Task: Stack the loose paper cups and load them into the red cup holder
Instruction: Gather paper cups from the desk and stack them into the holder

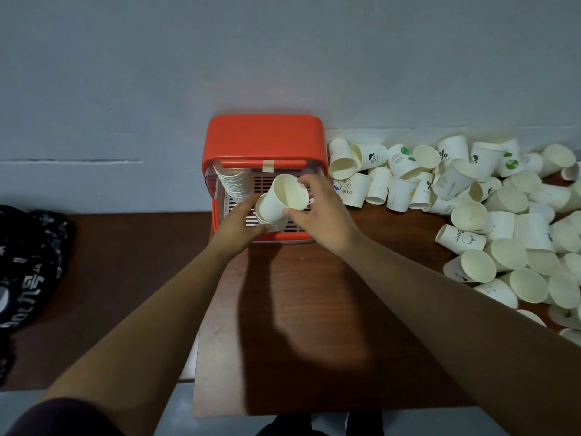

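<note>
The red cup holder (pixel 264 136) stands against the wall at the table's back, its front open over a slatted white floor. A nested stack of white cups (pixel 234 184) leans inside it at the left. Over the holder's opening my right hand (pixel 317 212) grips a single white paper cup (pixel 284 198), tilted with its mouth up and to the right. Its base sits in a short stack of cups (pixel 262 215) that my left hand (pixel 239 221) holds from the left and below. A big heap of loose paper cups (pixel 471 196) lies to the right.
The brown wooden table (pixel 314 325) has bare surface in front of the holder. A dark printed cloth (pixel 28 262) lies at the far left on a lower brown surface. The grey wall runs right behind the holder. The cup heap covers the table's right side up to the edge.
</note>
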Available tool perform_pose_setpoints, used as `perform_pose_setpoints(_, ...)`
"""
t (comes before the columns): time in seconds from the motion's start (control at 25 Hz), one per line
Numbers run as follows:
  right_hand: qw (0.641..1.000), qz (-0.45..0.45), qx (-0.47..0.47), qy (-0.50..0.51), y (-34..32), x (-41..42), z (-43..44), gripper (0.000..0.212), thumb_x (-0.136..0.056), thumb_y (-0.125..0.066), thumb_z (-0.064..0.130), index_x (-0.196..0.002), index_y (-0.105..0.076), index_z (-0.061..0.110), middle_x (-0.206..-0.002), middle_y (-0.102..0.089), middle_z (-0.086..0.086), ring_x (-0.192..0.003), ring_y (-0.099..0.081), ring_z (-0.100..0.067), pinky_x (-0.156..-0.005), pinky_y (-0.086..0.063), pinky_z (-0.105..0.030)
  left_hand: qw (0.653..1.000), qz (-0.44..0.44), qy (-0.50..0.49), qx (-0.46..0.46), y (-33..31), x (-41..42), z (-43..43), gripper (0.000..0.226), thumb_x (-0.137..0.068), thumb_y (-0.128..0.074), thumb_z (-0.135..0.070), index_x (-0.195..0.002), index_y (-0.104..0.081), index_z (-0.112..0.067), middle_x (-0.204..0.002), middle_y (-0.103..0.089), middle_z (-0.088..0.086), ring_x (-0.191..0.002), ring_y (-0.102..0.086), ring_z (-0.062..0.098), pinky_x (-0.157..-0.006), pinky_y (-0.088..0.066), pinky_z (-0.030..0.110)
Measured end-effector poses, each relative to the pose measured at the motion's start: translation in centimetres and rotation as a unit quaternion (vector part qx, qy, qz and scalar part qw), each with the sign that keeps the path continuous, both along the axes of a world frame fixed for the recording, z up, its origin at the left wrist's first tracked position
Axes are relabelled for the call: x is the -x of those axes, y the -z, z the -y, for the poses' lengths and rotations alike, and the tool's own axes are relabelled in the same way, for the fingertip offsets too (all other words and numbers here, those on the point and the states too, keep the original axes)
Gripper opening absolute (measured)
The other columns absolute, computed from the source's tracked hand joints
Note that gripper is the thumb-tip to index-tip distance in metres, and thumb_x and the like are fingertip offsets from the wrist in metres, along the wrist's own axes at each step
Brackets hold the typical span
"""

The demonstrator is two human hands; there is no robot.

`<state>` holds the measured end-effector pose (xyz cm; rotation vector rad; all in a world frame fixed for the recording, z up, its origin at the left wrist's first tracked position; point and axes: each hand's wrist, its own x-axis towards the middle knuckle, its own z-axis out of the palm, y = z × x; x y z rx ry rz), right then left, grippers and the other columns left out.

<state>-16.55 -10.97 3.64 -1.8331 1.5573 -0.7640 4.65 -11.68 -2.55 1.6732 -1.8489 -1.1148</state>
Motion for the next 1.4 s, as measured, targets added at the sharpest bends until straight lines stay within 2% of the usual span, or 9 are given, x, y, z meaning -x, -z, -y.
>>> perform_pose_setpoints(0.08, 0.998, -0.048, 0.029, -0.018, 0.7, -0.8, 0.2, 0.063, -0.077, -0.079, 0.024, -0.131, -0.051, 0.007, -0.128, -0.051, -0.007, -0.119, -0.05, -0.02, -0.098, -0.036, -0.021, 1.0, -0.009, -0.001, -0.014, 0.4, -0.5, 0.2, 0.071, -0.083, -0.072, -0.043, -0.146, -0.039, -0.039, -0.144, -0.052, -0.012, -0.128, -0.051, 0.013, -0.107, -0.045, 0.048)
perform_pose_setpoints(0.24, 0.989, -0.132, 0.039, -0.061, 1.8, -2.2, 1.1, 0.074, -0.077, -0.079, 0.027, -0.138, -0.046, 0.002, -0.132, -0.048, -0.012, -0.123, -0.049, -0.026, -0.102, -0.038, -0.032, 0.993, -0.093, -0.042, -0.062, 0.0, -1.0, 0.0, 0.054, -0.092, -0.061, -0.043, -0.144, -0.045, -0.038, -0.142, -0.054, -0.012, -0.13, -0.05, 0.011, -0.112, -0.04, 0.043)
perform_pose_setpoints(0.36, 0.982, -0.176, 0.002, -0.066, 3.1, -3.1, 1.9, 0.07, -0.079, -0.076, 0.03, -0.138, -0.047, 0.007, -0.129, -0.048, -0.008, -0.12, -0.049, -0.024, -0.1, -0.043, -0.034, 0.983, -0.154, -0.055, -0.08, -1.1, -1.0, -0.2, 0.042, -0.1, -0.053, -0.039, -0.141, -0.051, -0.034, -0.138, -0.057, -0.015, -0.127, -0.051, 0.003, -0.109, -0.039, 0.029)
perform_pose_setpoints(0.56, 0.985, -0.153, -0.055, -0.061, 3.8, -3.4, 1.9, 0.072, -0.086, -0.072, 0.024, -0.147, -0.037, 0.011, -0.143, -0.044, -0.007, -0.131, -0.044, -0.023, -0.107, -0.039, -0.035, 0.998, -0.056, 0.002, -0.006, -0.5, -1.1, -0.1, 0.053, -0.093, -0.067, -0.032, -0.142, -0.047, -0.03, -0.135, -0.056, -0.013, -0.12, -0.054, 0.005, -0.104, -0.048, 0.037)
perform_pose_setpoints(0.72, 0.987, -0.117, -0.097, -0.047, 3.1, -1.1, 0.3, 0.078, -0.087, -0.071, 0.033, -0.15, -0.031, 0.01, -0.148, -0.04, -0.011, -0.137, -0.038, -0.024, -0.109, -0.033, -0.034, 0.998, 0.014, -0.026, 0.049, -0.9, 0.1, -0.5, 0.053, -0.09, -0.067, -0.035, -0.138, -0.047, -0.025, -0.143, -0.043, 0.0, -0.127, -0.045, 0.016, -0.105, -0.041, 0.038)
perform_pose_setpoints(0.88, 0.99, -0.118, -0.081, 0.019, 2.0, 5.9, -3.6, 0.066, -0.087, -0.07, 0.037, -0.143, -0.043, 0.015, -0.137, -0.045, -0.002, -0.123, -0.047, -0.015, -0.102, -0.042, -0.032, 0.99, 0.051, -0.062, 0.112, -2.8, 2.5, -2.7, 0.039, -0.089, -0.063, -0.028, -0.125, -0.053, -0.018, -0.131, -0.042, 0.001, -0.118, -0.046, 0.015, -0.096, -0.042, 0.03)
perform_pose_setpoints(1.08, 0.963, -0.22, -0.09, 0.126, 0.7, 19.8, -9.0, 0.061, -0.086, -0.07, 0.039, -0.136, -0.051, 0.01, -0.136, -0.047, -0.013, -0.123, -0.049, -0.027, -0.104, -0.043, -0.042, 0.994, 0.02, 0.073, 0.083, -3.7, 10.6, -5.1, 0.019, -0.089, -0.064, -0.024, -0.107, -0.06, -0.018, -0.102, -0.056, -0.001, -0.089, -0.056, 0.012, -0.079, -0.048, 0.031)
perform_pose_setpoints(1.28, 0.932, -0.263, -0.117, 0.222, -0.5, 33.2, -17.1, 0.058, -0.081, -0.075, 0.034, -0.129, -0.057, 0.006, -0.124, -0.055, -0.017, -0.114, -0.055, -0.032, -0.095, -0.047, -0.043, 0.982, 0.049, 0.182, -0.001, -4.0, 24.6, -7.8, 0.017, -0.091, -0.065, -0.032, -0.102, -0.06, -0.02, -0.104, -0.058, 0.002, -0.091, -0.058, 0.015, -0.082, -0.048, 0.031)
perform_pose_setpoints(1.4, 0.919, -0.241, -0.16, 0.267, -0.3, 38.6, -21.6, 0.055, -0.083, -0.073, 0.035, -0.128, -0.057, 0.007, -0.125, -0.054, -0.016, -0.115, -0.053, -0.03, -0.094, -0.044, -0.038, 0.968, 0.077, 0.24, -0.015, -3.5, 32.6, -9.5, 0.022, -0.089, -0.066, -0.036, -0.103, -0.057, -0.023, -0.106, -0.056, 0.001, -0.095, -0.055, 0.015, -0.078, -0.04, 0.027)
